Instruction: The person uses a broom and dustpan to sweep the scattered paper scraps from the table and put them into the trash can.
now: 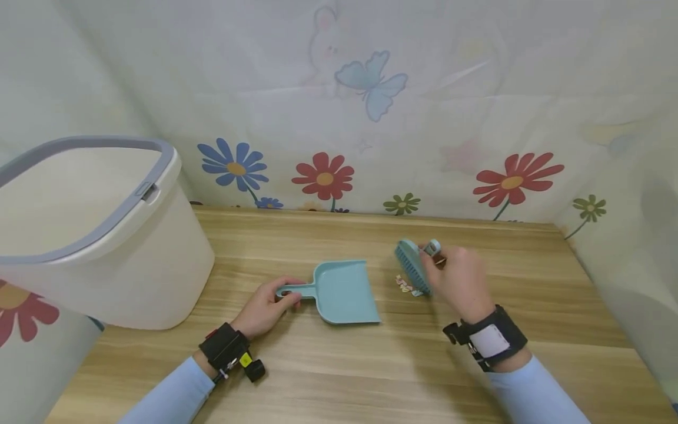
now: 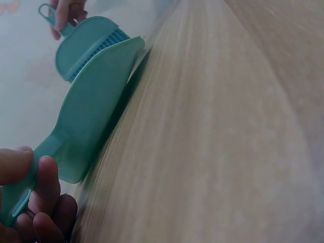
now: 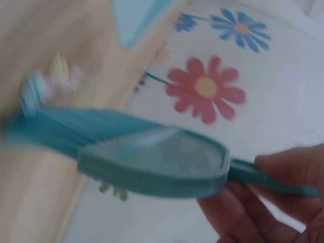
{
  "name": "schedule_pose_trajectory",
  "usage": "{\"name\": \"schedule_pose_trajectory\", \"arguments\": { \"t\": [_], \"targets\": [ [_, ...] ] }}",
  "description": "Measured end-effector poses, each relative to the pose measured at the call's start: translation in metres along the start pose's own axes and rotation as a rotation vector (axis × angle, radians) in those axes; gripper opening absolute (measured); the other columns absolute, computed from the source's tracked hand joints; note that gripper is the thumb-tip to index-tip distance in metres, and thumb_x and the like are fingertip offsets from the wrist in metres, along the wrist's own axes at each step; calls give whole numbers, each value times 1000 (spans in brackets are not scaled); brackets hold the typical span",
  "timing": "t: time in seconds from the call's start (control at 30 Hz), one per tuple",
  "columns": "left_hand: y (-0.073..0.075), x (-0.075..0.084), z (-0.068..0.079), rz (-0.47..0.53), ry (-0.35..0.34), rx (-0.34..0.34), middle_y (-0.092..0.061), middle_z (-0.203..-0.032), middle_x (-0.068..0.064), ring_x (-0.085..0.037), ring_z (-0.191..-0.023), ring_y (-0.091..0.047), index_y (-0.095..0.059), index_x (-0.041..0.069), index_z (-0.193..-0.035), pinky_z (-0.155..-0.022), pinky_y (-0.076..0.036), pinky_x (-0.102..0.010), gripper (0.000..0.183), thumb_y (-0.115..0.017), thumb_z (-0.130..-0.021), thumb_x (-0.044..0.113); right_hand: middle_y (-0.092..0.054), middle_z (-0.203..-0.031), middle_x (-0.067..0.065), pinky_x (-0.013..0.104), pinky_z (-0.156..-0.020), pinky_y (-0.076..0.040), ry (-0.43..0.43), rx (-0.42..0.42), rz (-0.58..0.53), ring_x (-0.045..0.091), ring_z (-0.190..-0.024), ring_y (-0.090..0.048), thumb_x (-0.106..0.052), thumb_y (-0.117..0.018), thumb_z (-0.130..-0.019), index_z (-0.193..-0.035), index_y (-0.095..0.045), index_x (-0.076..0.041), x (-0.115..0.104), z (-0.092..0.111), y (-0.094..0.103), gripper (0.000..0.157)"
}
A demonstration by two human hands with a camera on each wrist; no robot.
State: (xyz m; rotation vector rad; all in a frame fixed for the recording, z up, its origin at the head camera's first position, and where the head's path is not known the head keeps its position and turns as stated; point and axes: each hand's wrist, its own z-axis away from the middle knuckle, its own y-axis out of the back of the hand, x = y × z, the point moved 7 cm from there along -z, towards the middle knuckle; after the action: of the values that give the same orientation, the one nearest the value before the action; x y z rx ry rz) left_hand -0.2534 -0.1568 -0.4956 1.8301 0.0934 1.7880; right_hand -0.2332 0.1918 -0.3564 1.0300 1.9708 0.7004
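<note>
A teal dustpan (image 1: 345, 292) lies on the wooden table, its wide lip facing right. My left hand (image 1: 268, 307) grips its handle, thumb on one side and fingers curled round the other in the left wrist view. To the right, my right hand (image 1: 459, 277) holds a teal hand brush (image 1: 412, 263) by its handle, bristles down. Small colourful scraps (image 1: 405, 285) lie on the wood at the bristles, between brush and dustpan. In the right wrist view the brush (image 3: 157, 157) and scraps (image 3: 50, 86) are blurred.
A white bin (image 1: 153, 259) with a grey-blue rim stands at the left, open at the top. Behind the wooden table (image 1: 318, 371) hangs a curtain (image 1: 254, 76) printed with flowers and a butterfly. More curtain closes off the right side.
</note>
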Motion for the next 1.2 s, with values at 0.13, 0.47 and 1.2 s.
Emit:
{"name": "schedule_pose_trajectory", "arguments": {
  "t": [0.13,0.47,1.2],
  "targets": [
    [-1,0,-1,-4,-16,4,-73,-93,-5,-12,-69,-54,-65,14,-133,-60,-41,-21,30,-63,-105,26,-76,-73,15,23,-45,-41,66,7,-42,22,-58,-69,-7,-78,-91,-99,-81,0,8,-17,11,11],
    [0,-1,-3,-7,-22,5,-73,-92,-5,-13,-70,-55,-65,14,-132,-61,-42,-21,31,-64,-104,27,-80,-101,0,39,-72,-56,218,-257,-52,18,-88,-74,0,-83,-84,-110,-82,-18,37,-19,-17,32],
    [-2,2,0,-4,-12,13,-72,-92,-5,-14,-76,-57,-65,12,-132,-64,-42,-22,31,-64,-104,25,-77,-107,-13,17,-80,-54,224,-373,-207,0,-99,-69,4,-81,-85,-114,-80,-24,39,24,15,40]
  ]
}}
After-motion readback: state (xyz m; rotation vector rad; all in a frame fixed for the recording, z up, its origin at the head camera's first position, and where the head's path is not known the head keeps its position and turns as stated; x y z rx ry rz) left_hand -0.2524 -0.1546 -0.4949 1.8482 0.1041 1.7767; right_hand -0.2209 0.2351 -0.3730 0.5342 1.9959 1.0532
